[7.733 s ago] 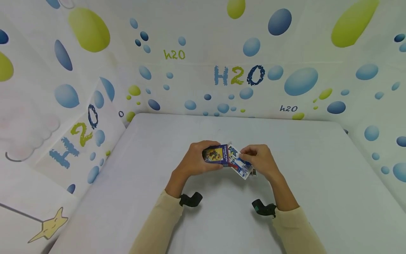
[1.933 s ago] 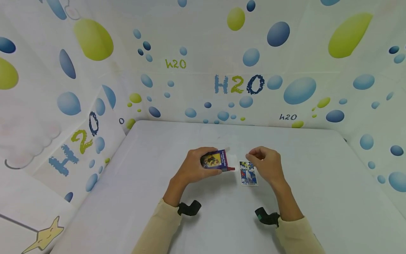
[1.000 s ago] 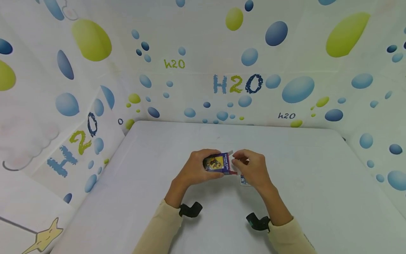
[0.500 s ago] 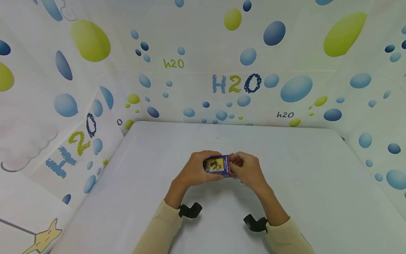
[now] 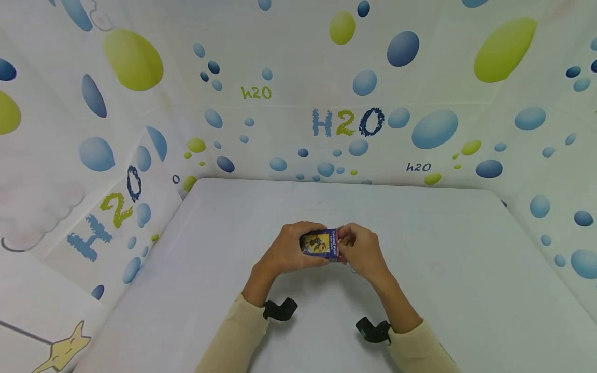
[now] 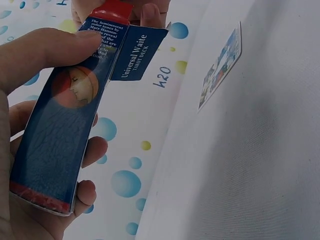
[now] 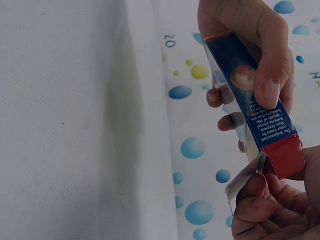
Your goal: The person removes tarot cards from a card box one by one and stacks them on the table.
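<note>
My left hand (image 5: 286, 248) grips a blue tarot card box (image 5: 317, 243) above the table, thumb along its narrow side in both wrist views. The lid flap (image 6: 137, 52), lettered "Universal Waite Tarot Deck", hangs out from the open end. A red side tab (image 7: 285, 157) sticks out there too. Curled fingers of my right hand (image 5: 367, 254) are at that open end, one fingertip against the flap. What they pinch, if anything, is hidden inside or behind the box. A picture card (image 6: 220, 70) lies on the table, almost fully covered by my right hand in the head view.
The white table (image 5: 233, 217) reaches to a back wall (image 5: 289, 46) printed with blue and green drops and "H2O". Black wrist cameras (image 5: 281, 309) sit on both wrists, just above the tabletop.
Earlier my right hand drew a card from the box; it then lay on the table. Since then that hand has moved left to the box's open end, covering the card from the head view.
</note>
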`<state>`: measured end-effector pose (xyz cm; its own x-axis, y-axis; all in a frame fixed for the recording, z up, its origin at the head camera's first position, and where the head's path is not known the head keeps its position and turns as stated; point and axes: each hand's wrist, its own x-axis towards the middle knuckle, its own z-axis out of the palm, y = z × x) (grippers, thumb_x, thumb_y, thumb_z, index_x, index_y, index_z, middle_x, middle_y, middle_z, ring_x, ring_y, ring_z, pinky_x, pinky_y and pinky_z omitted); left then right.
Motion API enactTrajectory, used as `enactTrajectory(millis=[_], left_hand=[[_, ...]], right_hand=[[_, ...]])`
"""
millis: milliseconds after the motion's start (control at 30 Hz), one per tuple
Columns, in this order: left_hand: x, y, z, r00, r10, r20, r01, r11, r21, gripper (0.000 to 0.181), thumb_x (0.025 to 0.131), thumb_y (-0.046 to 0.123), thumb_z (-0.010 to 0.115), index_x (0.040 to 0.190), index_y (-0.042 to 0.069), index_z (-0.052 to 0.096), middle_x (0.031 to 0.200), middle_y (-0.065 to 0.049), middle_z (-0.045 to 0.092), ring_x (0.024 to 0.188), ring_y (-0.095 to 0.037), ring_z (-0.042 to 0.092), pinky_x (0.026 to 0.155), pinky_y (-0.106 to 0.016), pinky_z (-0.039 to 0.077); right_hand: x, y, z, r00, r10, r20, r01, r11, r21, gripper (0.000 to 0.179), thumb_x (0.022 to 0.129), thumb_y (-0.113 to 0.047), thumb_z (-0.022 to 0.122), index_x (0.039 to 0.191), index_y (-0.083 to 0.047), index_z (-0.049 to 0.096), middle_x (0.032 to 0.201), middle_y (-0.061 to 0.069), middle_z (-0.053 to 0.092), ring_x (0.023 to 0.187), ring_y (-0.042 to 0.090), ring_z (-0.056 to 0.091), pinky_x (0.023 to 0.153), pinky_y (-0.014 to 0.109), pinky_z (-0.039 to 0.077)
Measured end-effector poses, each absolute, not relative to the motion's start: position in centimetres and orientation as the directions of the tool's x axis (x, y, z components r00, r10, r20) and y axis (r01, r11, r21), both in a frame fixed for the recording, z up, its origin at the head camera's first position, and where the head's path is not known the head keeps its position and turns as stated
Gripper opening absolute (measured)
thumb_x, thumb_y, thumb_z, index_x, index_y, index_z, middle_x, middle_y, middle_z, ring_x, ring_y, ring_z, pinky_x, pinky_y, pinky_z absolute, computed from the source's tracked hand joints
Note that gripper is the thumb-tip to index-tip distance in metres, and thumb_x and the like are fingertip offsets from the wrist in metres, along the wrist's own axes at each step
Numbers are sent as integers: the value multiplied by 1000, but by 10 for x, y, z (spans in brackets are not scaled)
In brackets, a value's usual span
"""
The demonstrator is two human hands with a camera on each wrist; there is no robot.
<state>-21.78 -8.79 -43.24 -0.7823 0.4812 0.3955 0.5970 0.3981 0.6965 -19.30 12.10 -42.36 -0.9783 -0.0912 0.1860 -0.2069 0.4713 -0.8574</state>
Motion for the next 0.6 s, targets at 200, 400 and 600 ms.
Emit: enactTrajectory(millis=[200, 400, 600], left_hand=[[-216, -88, -432, -792, 480, 377, 584, 415, 698, 65, 69, 26, 93, 127, 11, 69, 122, -1, 71, 106, -14, 63, 93, -36, 54], [-216, -90, -432, -792, 482, 375, 585, 422, 692, 65, 70, 28, 92, 128, 11, 68, 123, -2, 70, 106, -14, 63, 92, -35, 55], [-216, -91, -432, -787, 481, 386, 594, 424, 683, 65, 69, 27, 92, 127, 10, 68, 122, -3, 70, 105, -15, 64, 91, -36, 55]], right_hand=[[-194, 122, -426, -987, -88, 135, -159, 395, -905, 14, 89, 5, 66, 102, -1, 65, 81, 10, 62, 69, 20, 62, 56, 27, 57], [-196, 124, -429, -991, -107, 76, -105, 294, -950, 21, 92, 1, 68, 111, -3, 61, 80, 12, 65, 68, 23, 65, 57, 31, 58], [-197, 128, -429, -990, -134, 32, -61, 215, -975, 27, 92, 1, 68, 118, -4, 59, 80, 14, 65, 69, 24, 66, 61, 33, 60]])
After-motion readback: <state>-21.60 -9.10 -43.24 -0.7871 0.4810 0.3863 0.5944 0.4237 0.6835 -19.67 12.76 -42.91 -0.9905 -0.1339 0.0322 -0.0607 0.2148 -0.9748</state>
